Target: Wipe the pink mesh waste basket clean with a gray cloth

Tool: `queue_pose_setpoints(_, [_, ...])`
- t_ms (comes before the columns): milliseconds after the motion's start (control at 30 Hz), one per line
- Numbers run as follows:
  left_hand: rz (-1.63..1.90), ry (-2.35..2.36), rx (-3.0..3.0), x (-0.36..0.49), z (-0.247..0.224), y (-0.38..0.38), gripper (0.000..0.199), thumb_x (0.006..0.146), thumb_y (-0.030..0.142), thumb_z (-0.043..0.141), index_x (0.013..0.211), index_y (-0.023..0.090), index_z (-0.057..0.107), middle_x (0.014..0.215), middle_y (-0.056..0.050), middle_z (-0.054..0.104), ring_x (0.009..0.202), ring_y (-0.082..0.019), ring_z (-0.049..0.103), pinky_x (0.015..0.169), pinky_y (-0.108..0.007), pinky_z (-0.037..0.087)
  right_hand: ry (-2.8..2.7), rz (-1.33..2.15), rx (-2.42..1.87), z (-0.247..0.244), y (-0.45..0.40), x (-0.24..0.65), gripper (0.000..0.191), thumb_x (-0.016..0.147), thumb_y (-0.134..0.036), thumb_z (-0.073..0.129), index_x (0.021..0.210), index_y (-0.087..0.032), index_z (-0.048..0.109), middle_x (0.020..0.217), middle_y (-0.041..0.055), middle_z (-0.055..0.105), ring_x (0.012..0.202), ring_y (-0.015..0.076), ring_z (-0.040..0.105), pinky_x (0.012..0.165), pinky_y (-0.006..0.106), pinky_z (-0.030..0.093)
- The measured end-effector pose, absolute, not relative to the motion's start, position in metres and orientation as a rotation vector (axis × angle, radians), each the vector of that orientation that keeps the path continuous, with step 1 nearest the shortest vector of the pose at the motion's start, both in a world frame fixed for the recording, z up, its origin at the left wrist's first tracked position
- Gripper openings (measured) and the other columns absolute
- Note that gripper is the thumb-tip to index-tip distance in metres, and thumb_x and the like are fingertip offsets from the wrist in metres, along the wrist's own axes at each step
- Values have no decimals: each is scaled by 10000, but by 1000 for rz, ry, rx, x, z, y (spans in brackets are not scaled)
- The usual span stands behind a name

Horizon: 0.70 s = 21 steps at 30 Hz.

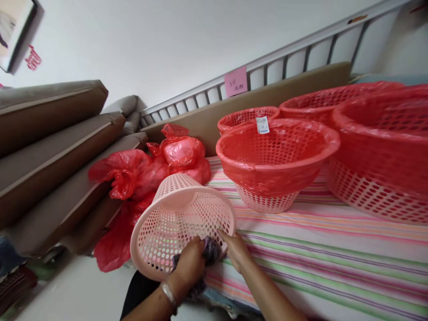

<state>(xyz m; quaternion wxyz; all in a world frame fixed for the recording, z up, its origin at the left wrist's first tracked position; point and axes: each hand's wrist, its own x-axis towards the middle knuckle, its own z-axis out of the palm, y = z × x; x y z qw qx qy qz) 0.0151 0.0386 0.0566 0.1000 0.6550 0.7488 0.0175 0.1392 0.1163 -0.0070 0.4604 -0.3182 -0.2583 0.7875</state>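
Left of centre, red plastic bags (pixel 185 151) are lying beside a pale pink, perforated, round plastic basket (pixel 183 199), which is lying tilted at lower centre, its long axis running from the far base to the mouth facing the person. The left hand (pixel 190 264) is clutching a dark purple cloth (pixel 211 251) at the mouth; the right hand (pixel 236 252) is gripping the rim, while red-lined pink baskets (pixel 270 180) are standing at right.

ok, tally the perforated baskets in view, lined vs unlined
Baskets lined with red plastic: 4
Unlined pale pink basket: 1
Total: 5
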Motion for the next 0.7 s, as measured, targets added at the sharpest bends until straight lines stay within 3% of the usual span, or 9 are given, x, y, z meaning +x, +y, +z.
queue_pose_setpoints(133, [120, 2220, 1945, 15, 58, 47, 348, 647, 49, 479, 918, 172, 660, 988, -77, 659, 932, -186, 603, 827, -241, 436, -649, 1942, -781, -8, 118, 140, 480, 546, -366, 808, 954, -146, 685, 847, 77, 738, 835, 260, 677, 799, 371, 510])
queue_pose_setpoints(300, [102, 2407, 1880, -4, 52, 100, 288, 746, 30, 477, 945, 136, 657, 988, -108, 653, 951, -200, 608, 854, -282, 436, -703, 1939, -916, -19, 124, 137, 492, 546, -423, 793, 928, -131, 690, 721, 69, 725, 693, 257, 676, 670, 366, 519])
queue_pose_setpoints(400, [81, 2536, 1830, -23, 49, 139, 178, 868, 147, 514, 1001, 131, 631, 1034, -90, 642, 976, -201, 603, 880, -360, 461, -691, 1918, -967, -25, 127, 136, 483, 513, -427, 797, 886, -138, 693, 687, 65, 720, 672, 261, 676, 645, 365, 518])
queue_pose_setpoints(500, [61, 2622, 1806, -43, 47, 174, 250, 890, 311, 562, 1079, 152, 598, 1119, -66, 621, 994, -202, 604, 865, -425, 499, -685, 1940, -927, -23, 127, 138, 478, 524, -417, 794, 904, -146, 691, 716, 67, 728, 698, 263, 680, 663, 368, 521])
queue_pose_setpoints(700, [53, 2723, 1720, -68, 36, 211, 305, 889, 317, 565, 1151, 161, 572, 1219, -87, 579, 1068, -228, 580, 896, -456, 494, -612, 2023, -899, -5, 122, 142, 487, 559, -372, 789, 978, -153, 670, 806, 72, 738, 794, 271, 683, 721, 384, 526])
